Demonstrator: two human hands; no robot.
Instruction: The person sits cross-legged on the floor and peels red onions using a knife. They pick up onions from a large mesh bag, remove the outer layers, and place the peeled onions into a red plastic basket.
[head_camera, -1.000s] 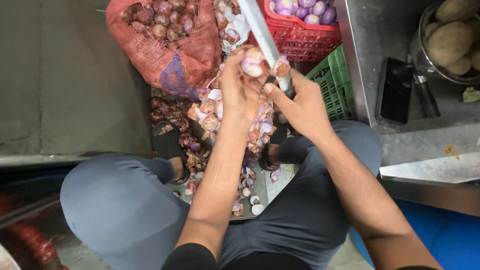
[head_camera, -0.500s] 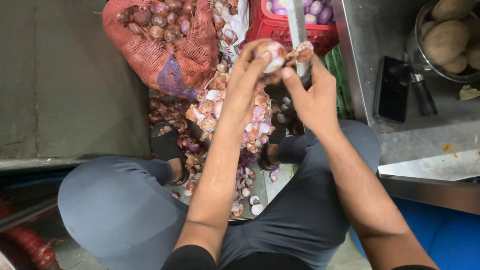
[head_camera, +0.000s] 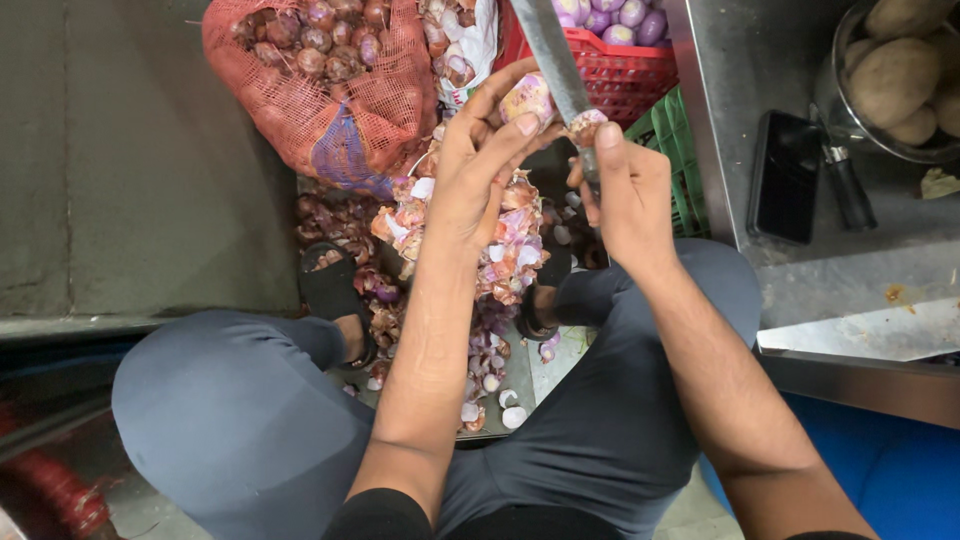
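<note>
Lowered hands (head_camera: 480, 170) — onion (head_camera: 527, 98) above peel-strewn floor (head_camera: 480, 290)

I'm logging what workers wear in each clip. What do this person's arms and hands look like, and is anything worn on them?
Both arms are bare from the upper arm down. The left hand and right hand wear no gloves, and no rings, watch or bands show. Only the edges of short black sleeves appear at the bottom of the view.
</note>
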